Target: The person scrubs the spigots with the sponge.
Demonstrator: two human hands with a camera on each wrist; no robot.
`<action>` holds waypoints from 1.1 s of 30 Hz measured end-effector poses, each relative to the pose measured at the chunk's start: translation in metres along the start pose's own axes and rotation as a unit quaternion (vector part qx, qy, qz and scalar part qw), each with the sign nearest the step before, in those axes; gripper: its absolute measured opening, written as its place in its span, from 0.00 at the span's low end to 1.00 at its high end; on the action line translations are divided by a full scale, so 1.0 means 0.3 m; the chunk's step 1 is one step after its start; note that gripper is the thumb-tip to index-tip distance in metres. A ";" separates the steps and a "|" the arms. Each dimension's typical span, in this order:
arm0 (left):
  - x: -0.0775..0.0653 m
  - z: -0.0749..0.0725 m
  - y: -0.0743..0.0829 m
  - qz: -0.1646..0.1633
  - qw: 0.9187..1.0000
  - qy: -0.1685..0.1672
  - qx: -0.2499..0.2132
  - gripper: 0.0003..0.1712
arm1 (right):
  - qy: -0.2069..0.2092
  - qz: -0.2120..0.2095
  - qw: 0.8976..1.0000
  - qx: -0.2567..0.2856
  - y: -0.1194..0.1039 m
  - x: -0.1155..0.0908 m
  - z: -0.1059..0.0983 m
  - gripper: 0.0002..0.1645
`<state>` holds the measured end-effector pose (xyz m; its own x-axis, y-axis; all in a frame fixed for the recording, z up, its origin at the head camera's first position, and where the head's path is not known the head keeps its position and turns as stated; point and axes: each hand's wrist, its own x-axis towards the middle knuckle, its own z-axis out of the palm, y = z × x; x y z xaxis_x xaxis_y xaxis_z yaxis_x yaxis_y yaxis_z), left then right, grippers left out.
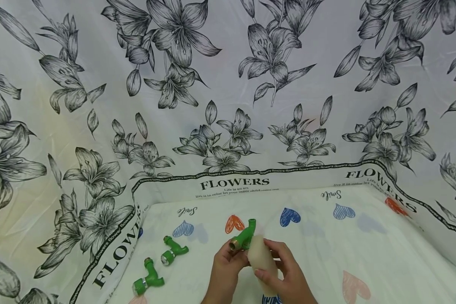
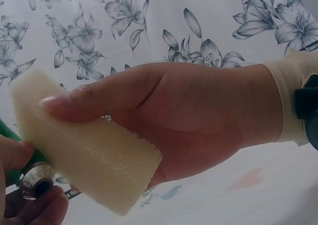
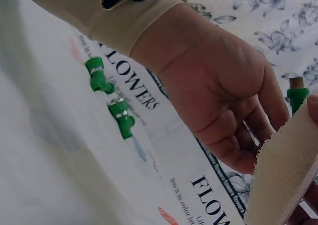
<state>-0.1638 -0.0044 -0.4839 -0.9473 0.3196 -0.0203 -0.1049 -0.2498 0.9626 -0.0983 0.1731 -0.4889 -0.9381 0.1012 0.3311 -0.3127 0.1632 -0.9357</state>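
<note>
In the head view, my left hand [image 1: 229, 262] holds a green tap [image 1: 245, 235] with a brass-coloured end. My right hand [image 1: 283, 274] grips a cream sponge [image 1: 262, 261] against the tap's right side. The left wrist view shows a thumb pressed on the porous sponge [image 2: 94, 145], with the metal end of the tap [image 2: 36, 178] beyond it, between fingertips. In the right wrist view the sponge [image 3: 283, 170] hides most of the tap [image 3: 297, 93]; only an end shows.
Two more green taps, one nearer [image 1: 148, 278] and one farther [image 1: 173, 250], lie left of my hands on the white heart-printed cloth [image 1: 311, 253]. A floral curtain [image 1: 228, 93] rises behind and at both sides.
</note>
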 end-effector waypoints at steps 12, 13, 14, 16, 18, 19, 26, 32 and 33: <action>-0.005 0.009 0.009 -0.003 1.000 -0.009 0.005 0.27 | 0.016 0.028 0.999 -0.010 0.010 0.009 -0.003 0.37; -0.006 0.009 0.010 0.000 1.000 -0.016 0.004 0.27 | 0.017 0.034 0.999 -0.009 0.012 0.011 -0.007 0.37; -0.008 0.011 0.012 0.003 1.000 -0.023 -0.001 0.28 | 0.017 0.048 0.999 -0.007 0.014 0.014 -0.011 0.37; -0.014 0.013 0.017 0.008 0.999 -0.037 -0.005 0.28 | 0.018 0.080 0.997 -0.007 0.017 0.021 -0.019 0.37; -0.019 0.015 0.022 0.015 0.998 -0.055 -0.003 0.28 | 0.022 0.103 0.994 -0.002 0.022 0.029 -0.028 0.36; -0.021 0.016 0.024 0.017 0.998 -0.063 -0.002 0.27 | 0.024 0.111 0.993 0.003 0.024 0.033 -0.032 0.36; -0.023 0.027 0.030 0.019 0.996 -0.090 0.002 0.27 | 0.021 0.128 0.991 0.018 0.031 0.039 -0.040 0.35; -0.019 0.028 0.028 0.023 0.998 -0.056 0.029 0.24 | 0.019 0.161 0.987 0.004 0.027 0.035 -0.028 0.39; -0.018 0.027 0.027 0.024 0.998 -0.049 0.037 0.24 | 0.020 0.165 0.986 0.002 0.025 0.034 -0.027 0.39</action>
<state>-0.1571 -0.0006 -0.4737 -0.9164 0.3974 0.0489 -0.0341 -0.1992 0.9794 -0.1090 0.1832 -0.4917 -0.9825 0.1860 0.0134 0.0076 0.1119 -0.9937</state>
